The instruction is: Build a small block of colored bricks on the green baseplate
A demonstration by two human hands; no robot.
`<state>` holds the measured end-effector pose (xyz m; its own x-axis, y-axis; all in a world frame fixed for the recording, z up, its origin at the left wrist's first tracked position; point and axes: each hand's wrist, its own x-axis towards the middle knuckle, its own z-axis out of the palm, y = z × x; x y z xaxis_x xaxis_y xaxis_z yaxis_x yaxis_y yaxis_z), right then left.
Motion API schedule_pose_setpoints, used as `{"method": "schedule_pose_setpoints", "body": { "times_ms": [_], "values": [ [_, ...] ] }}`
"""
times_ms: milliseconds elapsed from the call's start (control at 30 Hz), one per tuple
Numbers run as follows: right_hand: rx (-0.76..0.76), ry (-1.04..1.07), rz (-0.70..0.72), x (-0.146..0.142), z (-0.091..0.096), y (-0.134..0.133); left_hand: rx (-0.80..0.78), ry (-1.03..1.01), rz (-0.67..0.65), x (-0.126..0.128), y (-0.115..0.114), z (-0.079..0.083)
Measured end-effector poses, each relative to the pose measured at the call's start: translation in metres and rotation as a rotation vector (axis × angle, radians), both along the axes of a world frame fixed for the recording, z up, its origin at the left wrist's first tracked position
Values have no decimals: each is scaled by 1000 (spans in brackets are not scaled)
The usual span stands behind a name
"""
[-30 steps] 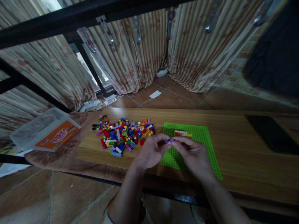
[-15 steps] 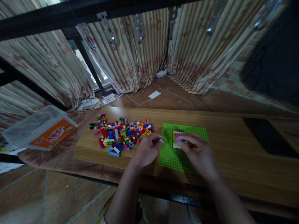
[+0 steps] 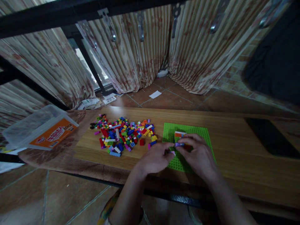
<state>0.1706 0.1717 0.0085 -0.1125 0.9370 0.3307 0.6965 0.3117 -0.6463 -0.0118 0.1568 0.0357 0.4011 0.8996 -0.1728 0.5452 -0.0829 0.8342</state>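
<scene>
A green studded baseplate (image 3: 203, 132) lies on the wooden table, bearing a small build of coloured bricks (image 3: 180, 134), partly hidden by my fingers. My right hand (image 3: 198, 153) is closed over the plate, pinching a purple brick (image 3: 178, 144) at the build's near left edge. My left hand (image 3: 159, 157) reaches over the plate's left edge, its fingertips close to the purple brick. Fingers curled, it holds a small pale pink brick (image 3: 172, 153) low in its grip. Whether the left fingertips touch the purple brick, I cannot tell.
Many loose bricks (image 3: 124, 134) are spread on the table (image 3: 234, 156) left of the plate. Further left stands a clear plastic box (image 3: 35, 125) with an orange label. A flat black object (image 3: 272, 136) lies at the right. Striped curtains (image 3: 140, 62) hang behind.
My left hand has moved right from beside the plate to over its left edge, close to my right fingertips. My right hand has shifted slightly and still holds the purple brick.
</scene>
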Motion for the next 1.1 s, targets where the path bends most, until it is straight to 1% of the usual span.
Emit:
{"method": "schedule_pose_setpoints", "body": {
  "times_ms": [267, 567, 767, 900, 1100],
  "values": [
    [21, 75, -39, 2, 2, 0, 44, 2, -18, 3, 1, -2],
    [73, 0, -224, -11, -6, 0, 68, -14, -29, 4, 1, 0],
    [28, 28, -325, -13, -9, 1, 79, 4, -45, 5, 1, 0],
    [36, 48, -386, -13, -14, 3, 82, 10, -42, 5, -1, 0],
    [11, 69, -387, -12, -20, 4, 75, -4, -6, 5, -2, 0]
  ]
}}
